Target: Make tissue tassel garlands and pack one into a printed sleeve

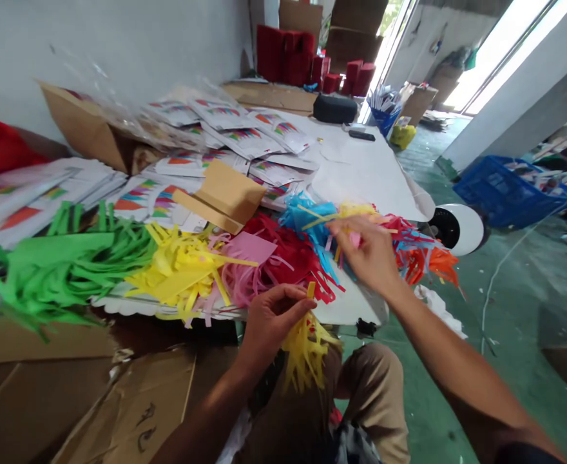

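- Hands: two, one left hand [276, 319] and one right hand [368, 254].
- Yellow tassel bunch [307, 354] at the left hand's fingers: one.
- Single-coloured strip heaps left of the right hand: five, namely a green heap [71, 270], yellow heap [172, 274], pink heap [247, 258], red heap [296, 248] and light-blue heap [307, 216].
- Folded tan card [230, 193]: one.
- White packets [245, 138]: more than ten, overlapping too much for an exact count.
- Blue baskets: two, one large basket [486, 187], one small basket [383, 121].
- Black case [334, 109]: one.
- Red blocks [283, 55]: several, partly merged together.
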Demonstrator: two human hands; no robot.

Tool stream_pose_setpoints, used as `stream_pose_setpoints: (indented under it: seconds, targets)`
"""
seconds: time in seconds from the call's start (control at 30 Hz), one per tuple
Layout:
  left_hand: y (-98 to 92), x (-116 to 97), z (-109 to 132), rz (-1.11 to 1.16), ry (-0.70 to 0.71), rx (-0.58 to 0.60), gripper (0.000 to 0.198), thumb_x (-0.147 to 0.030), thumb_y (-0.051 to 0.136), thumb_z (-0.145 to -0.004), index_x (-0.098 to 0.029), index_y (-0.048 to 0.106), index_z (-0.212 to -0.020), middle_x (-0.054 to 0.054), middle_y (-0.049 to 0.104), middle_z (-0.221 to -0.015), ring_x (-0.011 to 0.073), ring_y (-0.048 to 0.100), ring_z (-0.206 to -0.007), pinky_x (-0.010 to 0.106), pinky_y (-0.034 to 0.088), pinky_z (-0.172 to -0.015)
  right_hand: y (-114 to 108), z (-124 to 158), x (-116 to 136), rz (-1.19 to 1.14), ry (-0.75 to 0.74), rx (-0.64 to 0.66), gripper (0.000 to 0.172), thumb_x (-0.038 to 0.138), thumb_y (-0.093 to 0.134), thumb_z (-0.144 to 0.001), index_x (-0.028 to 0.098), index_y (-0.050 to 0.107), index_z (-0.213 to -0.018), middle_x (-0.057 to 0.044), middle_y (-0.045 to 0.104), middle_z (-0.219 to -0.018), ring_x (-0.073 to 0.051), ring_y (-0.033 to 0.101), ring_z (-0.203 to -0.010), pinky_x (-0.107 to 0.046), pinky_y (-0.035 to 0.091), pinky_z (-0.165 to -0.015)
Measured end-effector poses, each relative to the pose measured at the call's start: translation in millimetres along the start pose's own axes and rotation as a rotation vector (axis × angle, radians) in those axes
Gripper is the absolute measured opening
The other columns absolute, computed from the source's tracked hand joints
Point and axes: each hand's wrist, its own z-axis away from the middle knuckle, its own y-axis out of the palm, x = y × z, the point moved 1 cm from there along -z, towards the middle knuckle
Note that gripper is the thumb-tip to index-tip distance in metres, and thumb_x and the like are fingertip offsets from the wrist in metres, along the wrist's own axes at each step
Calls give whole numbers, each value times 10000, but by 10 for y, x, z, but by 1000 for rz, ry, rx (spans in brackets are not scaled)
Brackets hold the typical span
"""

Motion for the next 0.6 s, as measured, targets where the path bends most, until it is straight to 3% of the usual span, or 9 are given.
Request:
stream_pose_setpoints:
  seconds: [0.1,0.2,0.27,0.37,0.5,0.6]
  targets:
    - [-45,51,-33,-3,-94,23,310,-383,929,-713,-155,726,-766,46,753,-798,149,676,-704,242,530,-675,41,-700,-631,352,130,-32,254,310,571,-1004,202,798,-1042,-91,791,-1071,-281,700,-1055,-423,499,-991]
    - [-56,134,-61,61,-193,60,357,-397,940,-687,-165,689,-793,37,746,-746,152,665,-641,250,530,-630,195,-1211,-1221,570,384,220,303,298,612,-968,204,794,-1191,-100,799,-1107,-284,718,-1058,-402,519,-970]
    - [-69,196,-85,85,-212,63,366,-380,949,-675,-175,693,-839,23,738,-749,149,660,-643,243,525,-624,335,-1383,-1484,637,461,370,360,345,661,-947,248,764,-1278,-74,803,-1128,-270,716,-1097,-384,525,-981]
    - [-97,265,-112,56,-219,105,306,-369,922,-723,-169,740,-866,32,731,-767,142,654,-681,234,513,-653,511,-1442,-1678,676,476,461,341,340,726,-898,260,790,-1224,-61,809,-1120,-259,719,-1106,-344,536,-954]
    - [-102,270,-124,63,-256,157,275,-398,895,-757,-167,767,-830,42,721,-733,143,630,-660,236,487,-641,577,-1393,-1719,702,472,463,224,262,718,-867,229,834,-1055,-88,811,-1106,-268,731,-1073,-310,539,-887]
    - [-65,244,-123,96,-257,139,277,-411,893,-759,-175,766,-826,35,710,-715,136,611,-644,231,472,-632,560,-1382,-1694,682,452,493,290,272,676,-892,258,810,-1149,-61,812,-1123,-251,735,-1065,-306,539,-888]
